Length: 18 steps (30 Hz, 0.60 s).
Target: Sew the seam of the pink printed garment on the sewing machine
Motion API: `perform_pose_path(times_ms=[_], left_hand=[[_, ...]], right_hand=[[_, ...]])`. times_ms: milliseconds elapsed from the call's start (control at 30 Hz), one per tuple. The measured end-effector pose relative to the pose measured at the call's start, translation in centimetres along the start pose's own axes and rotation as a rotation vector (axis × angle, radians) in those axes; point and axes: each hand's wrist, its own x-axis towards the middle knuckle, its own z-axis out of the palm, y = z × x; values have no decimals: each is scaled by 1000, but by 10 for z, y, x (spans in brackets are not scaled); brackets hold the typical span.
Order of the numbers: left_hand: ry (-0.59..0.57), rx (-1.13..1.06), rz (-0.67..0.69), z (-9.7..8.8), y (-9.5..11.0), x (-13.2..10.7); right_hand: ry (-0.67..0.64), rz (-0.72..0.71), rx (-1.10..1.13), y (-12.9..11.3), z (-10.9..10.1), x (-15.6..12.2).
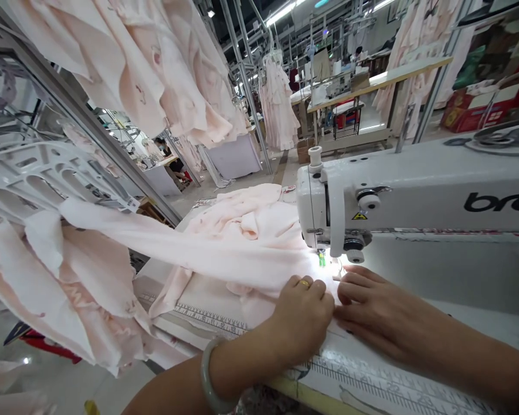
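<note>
The pink cloth (242, 253) is very pale, soft and thin. It lies in bumpy folds on the white bench (458, 276), just to the left of the sewing machine (415, 196). One long, smooth strip of it runs from the needle out to the left, past the edge of the bench. There it hangs down in big wavy flaps with frilly edges. Tiny dark marks dot the cloth here and there. A bright little light (324, 262) under the machine head makes the cloth near the needle look almost white.

The left hand (303, 314) sits on top of the cloth, right in front of the needle. Its fingers are bent down onto the cloth and their tips are hidden, so I cannot tell if they pinch it or only press it. A gold ring (304, 282) is on one finger and a pale green bangle (208, 374) is on the wrist.

The right hand (372, 305) lies flat just beside the left hand, touching it. Its fingers are stretched out, close together, pointing at the needle and holding nothing.

A ruler strip (211, 320) with numbers runs along the front of the bench. More pink clothes (155, 69) hang above on the left.
</note>
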Motion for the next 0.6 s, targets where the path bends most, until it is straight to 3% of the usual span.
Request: perform_pose_path(times_ms=[167,433,600], left_hand=[[-94,-109,-62,3,-14,5],[-12,-150,-130,-15,-21,-21],[41,-116,-3,-6,-18,-18]], right_hand=[[14,62,-4,9,4,-4],[8,-13,4,5,-1,-1],[-49,-35,30,-1,-2,-1]])
